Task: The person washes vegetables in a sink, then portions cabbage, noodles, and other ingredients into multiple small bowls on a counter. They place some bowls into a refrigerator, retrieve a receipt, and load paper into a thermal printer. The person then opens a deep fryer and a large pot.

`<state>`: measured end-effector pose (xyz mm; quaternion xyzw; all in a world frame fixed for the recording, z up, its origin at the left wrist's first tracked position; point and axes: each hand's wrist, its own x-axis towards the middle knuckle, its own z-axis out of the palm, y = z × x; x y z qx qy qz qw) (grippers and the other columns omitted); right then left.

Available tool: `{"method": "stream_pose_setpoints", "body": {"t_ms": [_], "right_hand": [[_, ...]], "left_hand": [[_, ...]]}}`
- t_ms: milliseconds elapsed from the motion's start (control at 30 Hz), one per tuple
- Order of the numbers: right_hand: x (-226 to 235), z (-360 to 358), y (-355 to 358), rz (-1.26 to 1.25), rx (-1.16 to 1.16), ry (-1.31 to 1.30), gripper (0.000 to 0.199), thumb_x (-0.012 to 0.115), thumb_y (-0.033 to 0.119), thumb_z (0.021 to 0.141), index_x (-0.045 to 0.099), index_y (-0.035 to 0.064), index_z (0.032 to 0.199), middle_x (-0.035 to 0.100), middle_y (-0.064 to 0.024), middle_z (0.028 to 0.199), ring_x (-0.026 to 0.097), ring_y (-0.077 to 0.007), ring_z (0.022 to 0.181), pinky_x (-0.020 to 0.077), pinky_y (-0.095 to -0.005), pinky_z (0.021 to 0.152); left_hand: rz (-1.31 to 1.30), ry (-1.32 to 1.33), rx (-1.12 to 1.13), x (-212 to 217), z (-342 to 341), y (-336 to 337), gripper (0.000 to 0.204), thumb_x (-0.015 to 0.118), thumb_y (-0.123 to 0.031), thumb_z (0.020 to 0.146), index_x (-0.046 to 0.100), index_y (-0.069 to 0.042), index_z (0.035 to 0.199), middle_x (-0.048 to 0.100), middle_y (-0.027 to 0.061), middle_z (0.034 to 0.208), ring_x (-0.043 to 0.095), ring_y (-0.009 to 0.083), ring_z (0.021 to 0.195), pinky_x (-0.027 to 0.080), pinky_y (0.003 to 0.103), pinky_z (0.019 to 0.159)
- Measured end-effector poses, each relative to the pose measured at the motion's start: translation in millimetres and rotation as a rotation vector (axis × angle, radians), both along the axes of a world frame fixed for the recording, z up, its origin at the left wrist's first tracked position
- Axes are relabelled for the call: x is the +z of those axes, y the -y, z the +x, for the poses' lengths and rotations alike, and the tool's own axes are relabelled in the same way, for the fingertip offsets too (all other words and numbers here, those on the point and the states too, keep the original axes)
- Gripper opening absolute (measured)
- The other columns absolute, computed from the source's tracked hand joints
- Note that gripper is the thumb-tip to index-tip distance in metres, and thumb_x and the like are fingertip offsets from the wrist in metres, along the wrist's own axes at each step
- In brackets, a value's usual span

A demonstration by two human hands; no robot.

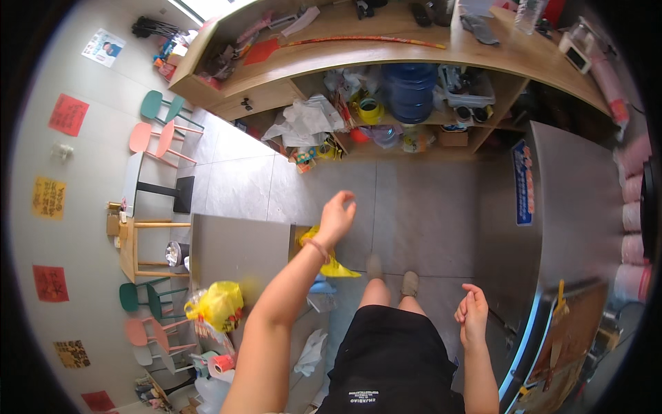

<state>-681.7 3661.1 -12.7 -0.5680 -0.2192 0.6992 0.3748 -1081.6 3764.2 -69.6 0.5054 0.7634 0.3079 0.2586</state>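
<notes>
My left hand (337,219) reaches forward over the floor with a band round its wrist. Its fingers are loosely bent and apart, with nothing between them. Just below it, a yellow plastic bag (338,268) hangs by the edge of a grey counter (238,247). My right hand (472,314) hovers beside my right leg, near the steel cabinet. Its fingers curl slightly, stay parted, and hold nothing. Another yellow bag (219,306), knotted and full, sits by the counter, left of my left forearm.
Ahead stands a wooden counter (407,58) with packed shelves, including a large blue water bottle (408,93). At right is a steel cabinet (510,207), then a worktop with a board (565,345) and a knife. Green and pink chairs (141,138) line the left wall. A white bag (312,353) lies low.
</notes>
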Motion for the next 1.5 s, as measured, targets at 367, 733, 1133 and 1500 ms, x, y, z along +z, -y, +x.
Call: {"method": "stream_pose_setpoints", "body": {"t_ms": [367, 733, 1133, 1500], "right_hand": [[-170.9, -146.8, -142.1, -0.436, -0.085, 0.039, 0.017, 0.047, 0.021, 0.104, 0.054, 0.0061, 0.105, 0.036, 0.0034, 0.057, 0.033, -0.0054, 0.045, 0.0309, -0.0222, 0.044], [-263.4, -174.1, -196.9, -0.499, -0.127, 0.157, 0.018, 0.045, 0.014, 0.104, 0.057, 0.0013, 0.108, 0.043, 0.0010, 0.060, 0.038, -0.0062, 0.045, 0.0339, -0.0226, 0.042], [-120.4, -224.1, -284.8, -0.007, 0.069, -0.359, 0.039, 0.058, 0.016, 0.099, 0.052, 0.0002, 0.134, 0.062, -0.0094, 0.102, 0.060, -0.0134, 0.081, 0.0509, -0.0271, 0.070], [70.0, -150.6, -109.4, 0.441, -0.106, 0.041, 0.048, 0.075, 0.013, 0.086, 0.052, 0.0029, 0.127, 0.058, -0.0052, 0.113, 0.056, -0.0136, 0.102, 0.0459, -0.0284, 0.091]], "left_hand": [[-0.367, -0.729, -0.281, -118.9, -226.0, -461.9, 0.040, 0.065, -0.015, 0.083, 0.061, -0.003, 0.120, 0.061, 0.0265, 0.115, 0.057, 0.0395, 0.114, 0.048, 0.044, 0.092], [-0.491, -0.989, -0.210, -194.9, -337.5, -552.0, 0.050, 0.074, -0.010, 0.077, 0.056, -0.001, 0.123, 0.059, 0.0163, 0.115, 0.056, 0.0280, 0.107, 0.048, 0.036, 0.091], [0.059, 0.827, -0.079, -57.5, -73.8, -280.0, 0.061, 0.079, 0.002, 0.073, 0.048, -0.002, 0.125, 0.056, 0.0057, 0.120, 0.054, 0.0170, 0.112, 0.047, 0.032, 0.096], [0.409, 0.727, -0.472, 110.4, 46.6, -43.0, 0.088, 0.085, -0.026, 0.071, 0.031, -0.005, 0.137, 0.038, 0.0145, 0.136, 0.038, 0.0310, 0.131, 0.030, 0.045, 0.109]]}}
